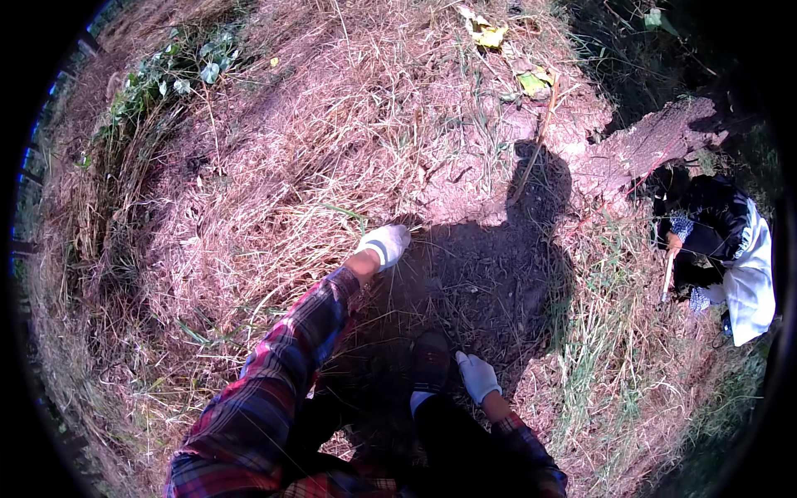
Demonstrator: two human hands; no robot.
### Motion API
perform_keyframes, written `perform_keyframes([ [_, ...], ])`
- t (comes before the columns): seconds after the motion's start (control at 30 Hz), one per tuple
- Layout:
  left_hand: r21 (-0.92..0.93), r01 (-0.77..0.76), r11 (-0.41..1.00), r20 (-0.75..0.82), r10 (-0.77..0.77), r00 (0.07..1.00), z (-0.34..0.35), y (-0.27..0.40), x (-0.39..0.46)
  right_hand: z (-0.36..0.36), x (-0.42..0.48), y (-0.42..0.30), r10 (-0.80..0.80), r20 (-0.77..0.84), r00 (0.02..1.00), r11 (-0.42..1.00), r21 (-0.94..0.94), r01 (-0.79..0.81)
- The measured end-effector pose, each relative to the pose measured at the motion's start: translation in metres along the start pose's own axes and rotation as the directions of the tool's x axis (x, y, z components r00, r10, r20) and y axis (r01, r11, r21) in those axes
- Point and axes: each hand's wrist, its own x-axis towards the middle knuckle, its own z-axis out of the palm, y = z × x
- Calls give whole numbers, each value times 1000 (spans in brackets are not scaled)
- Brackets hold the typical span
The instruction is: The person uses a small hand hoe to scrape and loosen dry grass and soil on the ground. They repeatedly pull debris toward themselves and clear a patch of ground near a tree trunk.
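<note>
White gloves cover both hands. My left hand is stretched out at the edge of a heap of dry grass, its fingers bent toward dark stalks; whether it grips any of them cannot be told. Low beside my shoe, my right hand is in shadow with its fingers curled, and what it may hold is hidden. Bare soil with scattered straw lies between and ahead of the hands, under my shadow.
A tree trunk slants at the upper right. Below it, a person bends over, holding a wooden-handled tool. A dry stick and yellowing leaves lie ahead. Green vines grow at the upper left.
</note>
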Motion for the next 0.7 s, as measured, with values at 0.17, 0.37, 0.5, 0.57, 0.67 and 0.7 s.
perform_keyframes([
  [0.17, -84, -30, 996, -60, 25, 998, 17, 9, 9, -47, 87, -25, 83, -289, 954, 919, 393, 39],
  [0.37, -296, -119, 948, -58, 107, 993, 31, -36, 25, 0, 51, -17, -264, -136, 955, 934, -282, 218],
  [0.5, -341, -275, 899, -203, 215, 955, 41, -56, 30, -1, 41, 1, 19, -124, 992, 978, 209, 7],
  [0.57, -425, -256, 868, -180, 196, 964, 43, -58, 31, -9, 50, -5, 68, -127, 990, 907, 420, -9],
  [0.67, -452, -110, 885, -160, 41, 986, 43, -55, 22, -43, 61, -64, 196, -35, 980, 774, 619, -133],
  [0.7, -456, -131, 880, -192, 46, 980, 43, -36, 22, -44, 81, -56, 180, -115, 977, 813, 576, -82],
])
